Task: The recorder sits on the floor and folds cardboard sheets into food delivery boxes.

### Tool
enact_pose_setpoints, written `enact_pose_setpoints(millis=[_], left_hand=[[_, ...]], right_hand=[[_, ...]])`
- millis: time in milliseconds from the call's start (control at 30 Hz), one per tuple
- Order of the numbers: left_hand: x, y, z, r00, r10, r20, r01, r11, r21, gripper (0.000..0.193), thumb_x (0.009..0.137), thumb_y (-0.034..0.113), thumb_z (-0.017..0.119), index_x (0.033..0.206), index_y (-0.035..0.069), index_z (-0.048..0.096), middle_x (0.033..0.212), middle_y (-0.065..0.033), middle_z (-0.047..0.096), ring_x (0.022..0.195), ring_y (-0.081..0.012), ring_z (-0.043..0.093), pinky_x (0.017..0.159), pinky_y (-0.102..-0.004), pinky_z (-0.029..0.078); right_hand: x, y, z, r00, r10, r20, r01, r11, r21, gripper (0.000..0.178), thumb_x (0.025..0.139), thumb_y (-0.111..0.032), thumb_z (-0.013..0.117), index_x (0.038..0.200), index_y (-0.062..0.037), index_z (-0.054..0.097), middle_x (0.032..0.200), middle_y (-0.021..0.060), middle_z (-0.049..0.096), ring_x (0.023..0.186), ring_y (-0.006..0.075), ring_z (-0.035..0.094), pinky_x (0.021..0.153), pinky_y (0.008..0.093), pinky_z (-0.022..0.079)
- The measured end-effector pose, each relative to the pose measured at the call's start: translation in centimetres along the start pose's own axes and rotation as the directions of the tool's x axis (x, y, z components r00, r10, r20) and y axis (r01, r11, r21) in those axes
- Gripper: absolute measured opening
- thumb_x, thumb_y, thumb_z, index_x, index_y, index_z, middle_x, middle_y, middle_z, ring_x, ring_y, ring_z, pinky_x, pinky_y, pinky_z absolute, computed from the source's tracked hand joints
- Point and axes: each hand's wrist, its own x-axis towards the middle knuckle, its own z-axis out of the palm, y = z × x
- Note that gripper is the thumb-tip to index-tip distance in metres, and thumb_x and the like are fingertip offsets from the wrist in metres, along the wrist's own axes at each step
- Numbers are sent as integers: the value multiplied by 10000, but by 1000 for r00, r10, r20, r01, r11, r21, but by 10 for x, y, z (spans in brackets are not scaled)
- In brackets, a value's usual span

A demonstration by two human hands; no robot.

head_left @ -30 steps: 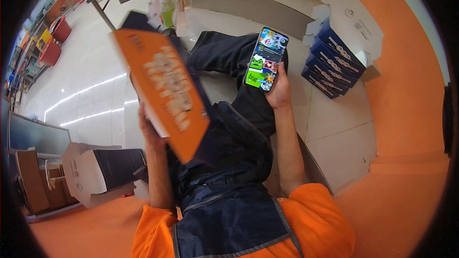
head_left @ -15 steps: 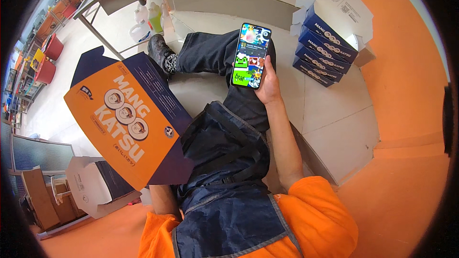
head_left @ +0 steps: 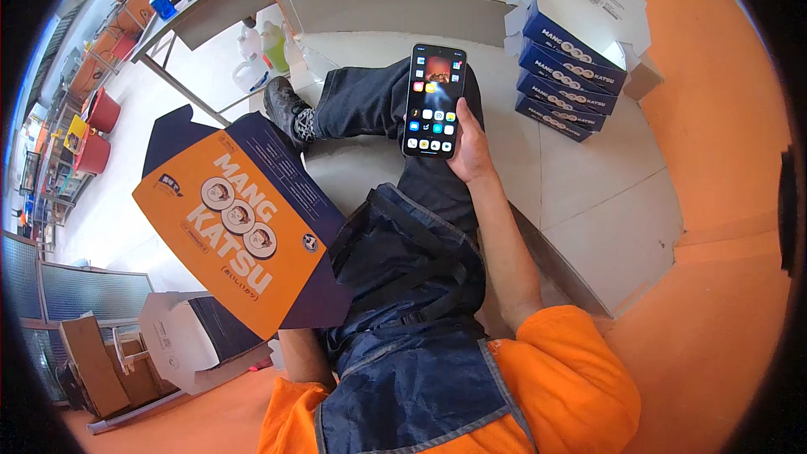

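Observation:
A smartphone (head_left: 433, 101) is upright in my right hand (head_left: 472, 150), above my bent leg. My thumb lies along its right edge, and the other fingers are mostly behind it. Its lit screen has rows of app icons on a dark background. A large orange and dark-blue cardboard box (head_left: 290, 248), partly unfolded with flaps spread, leans by my left side and lap. My left forearm (head_left: 304, 357) goes under this box, which hides the left hand, so I cannot see what it touches.
Several dark-blue boxes (head_left: 563, 84) are stacked at the far right, the top one with its white lid raised. Another open box (head_left: 176, 336) and brown cardboard (head_left: 88, 361) lie at the lower left. Beyond my shoe (head_left: 286, 109) stand plastic jugs (head_left: 273, 46) and a metal table (head_left: 210, 0).
The phone's screen has gone from a bright, colourful display to a dark home screen with icons. My right hand keeps its hold. The view has shifted slightly.

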Motion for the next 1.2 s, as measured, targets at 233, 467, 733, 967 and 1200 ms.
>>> enact_pose_setpoints(millis=[233,467,733,967,1200], left_hand=[[12,-17,7,998,-37,43,37,999,-9,575,873,450,440,1247,15,409,1177,-132,529,1052,-235,540,930,-366,420],[-3,-17,-2,1000,18,-5,-18,999,-28,582,873,455,437,1250,13,406,1183,-133,527,1055,-235,539,931,-367,418],[-84,35,-23,940,243,-239,-229,970,86,646,861,493,437,1271,-3,375,1217,-141,498,1091,-239,511,945,-365,399],[-92,57,-10,948,242,-209,-251,968,-15,554,862,395,498,1239,2,401,1192,-97,497,1092,-179,472,935,-316,363],[-59,98,-4,892,397,-214,-402,915,22,535,848,370,537,1218,16,383,1111,-82,514,993,-166,525,825,-299,434]], right_hand=[[-1,-3,-2,999,-10,-48,9,1000,-16,557,917,-457,338,1233,-4,405,1073,183,575,939,280,601,811,390,496],[12,17,-28,977,7,-212,-8,1000,-4,613,845,-265,560,1297,54,295,1093,135,536,934,213,584,795,338,486],[-1,-6,1,982,-6,-189,-21,990,-138,380,891,-248,433,1159,20,450,1000,200,598,878,309,617,762,399,510],[-5,-22,28,929,-40,-367,-92,938,-335,412,881,-289,442,1180,-9,479,1077,205,572,954,288,579,820,385,476],[12,-80,-27,942,-99,-321,-59,891,-450,342,828,-218,550,1093,-4,540,1067,106,573,978,221,552,862,356,454]])
